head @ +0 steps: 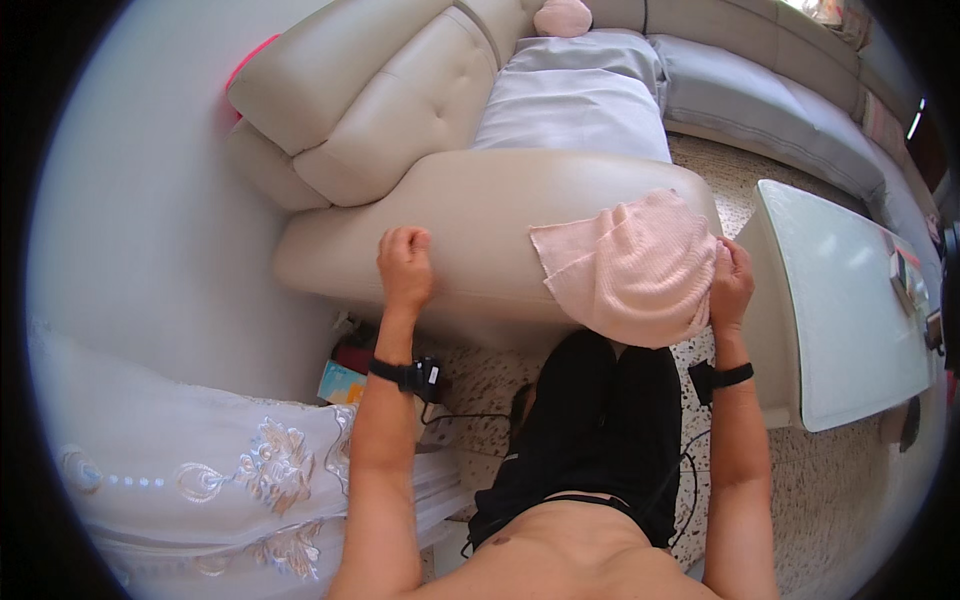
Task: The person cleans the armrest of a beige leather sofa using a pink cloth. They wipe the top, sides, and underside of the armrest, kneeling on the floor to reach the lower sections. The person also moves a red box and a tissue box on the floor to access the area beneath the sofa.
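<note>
A pale pink ribbed knit cloth (645, 270) lies bunched over the right end of the beige leather sofa armrest (480, 217), its near edge hanging towards my knees. At its right edge, my right hand (731, 277) grips the fabric between thumb and fingers. One flat corner of the cloth points left across the armrest. My left hand (406, 262) is curled into a fist above the armrest's left part, apart from the cloth, with nothing visible in it. Both wrists carry black straps with small devices.
A white-topped table (855, 300) with a small box (904, 281) stands at the right. Grey-covered sofa seats (577, 112) and a pink cushion (562, 19) lie beyond the armrest. An embroidered white curtain (225, 480) hangs at the lower left, near a blue carton (340, 381). Cables run by my legs.
</note>
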`<state>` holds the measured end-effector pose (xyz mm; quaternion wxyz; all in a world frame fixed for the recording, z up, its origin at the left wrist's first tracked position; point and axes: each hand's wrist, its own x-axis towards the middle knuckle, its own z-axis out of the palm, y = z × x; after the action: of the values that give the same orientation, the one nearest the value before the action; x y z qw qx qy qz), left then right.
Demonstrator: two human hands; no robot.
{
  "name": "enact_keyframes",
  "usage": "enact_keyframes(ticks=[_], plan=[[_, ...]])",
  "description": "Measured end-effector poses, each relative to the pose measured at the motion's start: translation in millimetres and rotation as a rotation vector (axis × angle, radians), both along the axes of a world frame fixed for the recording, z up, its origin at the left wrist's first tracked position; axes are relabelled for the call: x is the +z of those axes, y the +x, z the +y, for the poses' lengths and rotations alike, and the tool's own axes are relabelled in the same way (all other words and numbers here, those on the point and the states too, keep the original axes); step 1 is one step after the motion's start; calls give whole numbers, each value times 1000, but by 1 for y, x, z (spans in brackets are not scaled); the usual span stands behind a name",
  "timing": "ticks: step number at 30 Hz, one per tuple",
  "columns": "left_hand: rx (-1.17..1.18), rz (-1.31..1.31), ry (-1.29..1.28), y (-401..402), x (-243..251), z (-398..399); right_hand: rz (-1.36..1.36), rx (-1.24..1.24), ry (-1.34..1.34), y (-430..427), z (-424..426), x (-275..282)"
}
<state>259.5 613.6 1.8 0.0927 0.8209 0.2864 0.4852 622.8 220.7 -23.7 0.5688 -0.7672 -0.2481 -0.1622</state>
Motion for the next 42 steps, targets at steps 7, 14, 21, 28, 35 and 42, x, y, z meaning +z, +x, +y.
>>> enact_keyframes(ticks=[7,14,21,28,35,42], plan=[[103,-569,-873,-147,-40,30,43,2,-39,14,-7,-13],[776,-357,-648,-228,-126,88,108,48,-28,16,-9,-16],[1086,-536,-1088,-274,-123,124,126,84,34,19,-6,-24],[1098,-3,-433,-153,-40,44,-50,33,-9,20,-2,-23],[-336,184,239,129,46,-141,81,-105,188,0,2,-3],[-588,675,218,266,31,-269,152,-96,493,22,-8,-34]])
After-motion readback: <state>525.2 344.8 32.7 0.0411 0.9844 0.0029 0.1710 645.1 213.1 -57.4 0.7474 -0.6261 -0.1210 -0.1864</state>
